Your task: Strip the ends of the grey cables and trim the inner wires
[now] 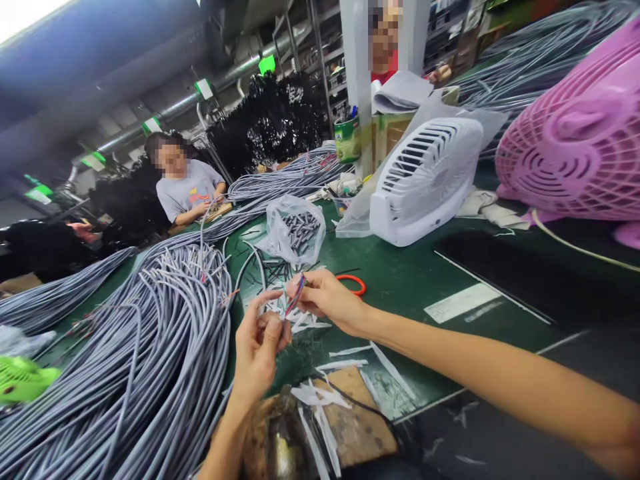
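Pinching thin coloured wires [295,298] betw. both hands over the green bench [400,267]: the left hand [257,340] is curled shut, thumb & forefinger nipped on the lower end of the strands, where they leave a gray cable; the right hand [325,297] is closed round the upper end, fingertips gripping the red/blue cores. Wires run slanted from one hand to the other, slim & glossy, just above the bench top.

Left of the hands, a big heap of gray cables [150,347] – smooth round PVC-looking jackets, laid in long sweeping curves, some ends stripped w/ bare cores sticking out. Under & around the hands, white paper-like strips [320,397] lie scattered, flat & ragged. A worn brown block [350,427], surface scuffed, sits near the bench edge.

Just behind the hands, a crinkly clear plastic bag [293,230] holds small dark gray tube-shaped pieces. A red ring [356,285], thin & loop-shaped, lies just beside the right hand. Further back, a white fan [425,180] w/ slatted grille; to its right a pink fan [580,140], ribbed plastic cage.

Across the bench a person in a gray tee [187,190] sits by more cable bundles.
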`<state>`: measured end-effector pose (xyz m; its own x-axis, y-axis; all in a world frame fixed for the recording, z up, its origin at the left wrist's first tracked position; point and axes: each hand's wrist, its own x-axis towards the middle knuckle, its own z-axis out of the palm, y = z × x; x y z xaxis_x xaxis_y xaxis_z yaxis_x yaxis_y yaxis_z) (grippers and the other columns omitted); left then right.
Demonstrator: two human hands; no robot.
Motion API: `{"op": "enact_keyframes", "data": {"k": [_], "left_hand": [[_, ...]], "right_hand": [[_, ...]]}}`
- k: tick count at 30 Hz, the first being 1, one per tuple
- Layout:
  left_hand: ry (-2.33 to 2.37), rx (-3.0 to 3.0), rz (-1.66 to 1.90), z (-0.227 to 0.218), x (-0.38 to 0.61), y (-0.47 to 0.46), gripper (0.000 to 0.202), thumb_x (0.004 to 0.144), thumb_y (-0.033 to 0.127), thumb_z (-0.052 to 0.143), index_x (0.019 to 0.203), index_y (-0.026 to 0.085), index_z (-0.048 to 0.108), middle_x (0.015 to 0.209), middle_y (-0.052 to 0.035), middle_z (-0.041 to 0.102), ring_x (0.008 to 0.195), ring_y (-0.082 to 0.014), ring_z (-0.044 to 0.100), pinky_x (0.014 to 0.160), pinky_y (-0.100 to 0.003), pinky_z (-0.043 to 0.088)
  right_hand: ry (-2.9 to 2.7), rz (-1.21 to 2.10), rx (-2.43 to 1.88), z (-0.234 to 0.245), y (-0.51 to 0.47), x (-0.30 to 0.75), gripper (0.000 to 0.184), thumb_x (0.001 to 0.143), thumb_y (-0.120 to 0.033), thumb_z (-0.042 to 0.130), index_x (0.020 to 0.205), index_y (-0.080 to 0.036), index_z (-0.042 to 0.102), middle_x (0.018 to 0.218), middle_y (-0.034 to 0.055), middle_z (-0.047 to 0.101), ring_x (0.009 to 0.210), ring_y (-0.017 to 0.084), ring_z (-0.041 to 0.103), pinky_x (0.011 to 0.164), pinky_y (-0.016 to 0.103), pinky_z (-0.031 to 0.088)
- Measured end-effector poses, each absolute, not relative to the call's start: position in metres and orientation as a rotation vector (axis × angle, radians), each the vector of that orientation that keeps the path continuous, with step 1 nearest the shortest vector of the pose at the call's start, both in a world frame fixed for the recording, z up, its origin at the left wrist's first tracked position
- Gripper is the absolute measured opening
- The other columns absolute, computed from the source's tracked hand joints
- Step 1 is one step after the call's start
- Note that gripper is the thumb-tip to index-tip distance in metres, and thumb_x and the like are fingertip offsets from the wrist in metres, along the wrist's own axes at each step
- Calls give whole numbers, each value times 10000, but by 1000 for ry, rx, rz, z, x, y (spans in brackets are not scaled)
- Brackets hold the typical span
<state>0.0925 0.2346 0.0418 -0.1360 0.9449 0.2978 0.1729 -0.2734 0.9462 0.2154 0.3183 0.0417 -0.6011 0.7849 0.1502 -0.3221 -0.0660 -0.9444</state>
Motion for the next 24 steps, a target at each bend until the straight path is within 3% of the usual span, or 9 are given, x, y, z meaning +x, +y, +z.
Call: {"op": "enact_keyframes", "data": {"k": [5,9,13,18,24], "left_hand": [[1400,1467,1454,42,95,234,320,811,416,533,1016,182,457,479,91,436,406,-53,388,415,-150,299],[1504,1367,1560,46,94,239,329,762,428,578,937,191,432,465,95,443,391,-54,386,389,-136,266],[1582,1451,1456,44,92,240,235,784,389,544,857,187,450,496,69,487,424,-72,425,420,-156,313],[1642,1726,1255,39,92,237,103,831,284,468,792,191,443,513,61,488,438,-88,455,447,-184,323],[1613,1996,1126,34,93,232,122,817,200,469,725,208,389,536,56,485,449,-97,462,457,-198,317]], "right_hand": [[-1490,1534,-527,43,319,219,345,671,-448,619,540,-148,509,461,-51,427,416,56,330,405,200,250],[-1693,1037,-389,42,315,225,222,772,-277,523,607,-139,579,565,13,561,519,99,484,495,210,370],[-1812,662,-186,43,310,230,178,789,-167,500,659,-142,618,562,14,579,490,84,464,490,194,365],[-1825,827,-341,45,313,230,191,762,-179,499,588,-143,570,535,-2,534,499,86,435,493,198,347],[-1767,1121,-576,39,326,221,314,715,-326,526,480,-167,390,491,-51,301,486,69,287,459,212,224]]}}
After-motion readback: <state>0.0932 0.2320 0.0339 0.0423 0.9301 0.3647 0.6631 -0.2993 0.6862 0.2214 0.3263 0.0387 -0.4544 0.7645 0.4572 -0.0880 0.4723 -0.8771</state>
